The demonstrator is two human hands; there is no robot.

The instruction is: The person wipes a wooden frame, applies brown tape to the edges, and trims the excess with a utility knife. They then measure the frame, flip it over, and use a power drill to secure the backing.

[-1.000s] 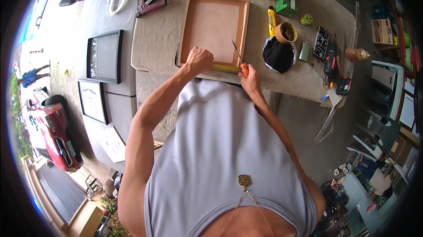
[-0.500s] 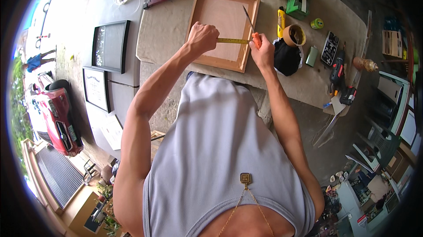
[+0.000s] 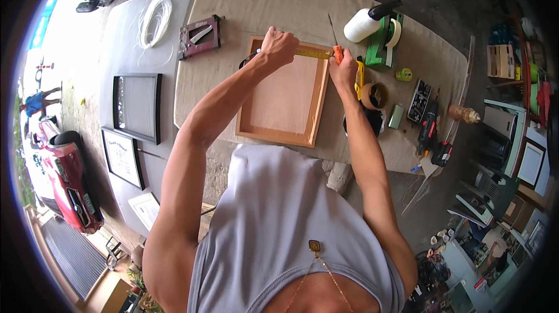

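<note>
A shallow wooden frame (image 3: pixel 278 137) with a pale panel inside lies on the cloth-covered table. My left hand (image 3: pixel 279 46) is closed in a fist over its far left part, at one end of a yellow tape measure (image 3: pixel 314 53). The tape's case is hidden by the fist; a black loop shows beside the wrist. The blade runs across the frame near its far rail. At the far right corner my right hand (image 3: pixel 345 70) grips a thin pointed tool with an orange handle (image 3: pixel 338 53), its shaft pointing away from me. The blade's other end meets these fingers.
Left of the frame lies a staple gun (image 3: pixel 200 37). To the right are a white bottle (image 3: pixel 360 26), a green tape dispenser (image 3: pixel 381 45), a brown tape roll (image 3: pixel 375 96), a bit case (image 3: pixel 419 102) and a cordless drill (image 3: pixel 429 127). Black picture frames (image 3: pixel 137 106) occupy the left-hand table.
Both hands have carried the stretched tape from the frame's middle toward its far rail. My view has shifted, so the table's far edge and the vehicles beyond it now show.
</note>
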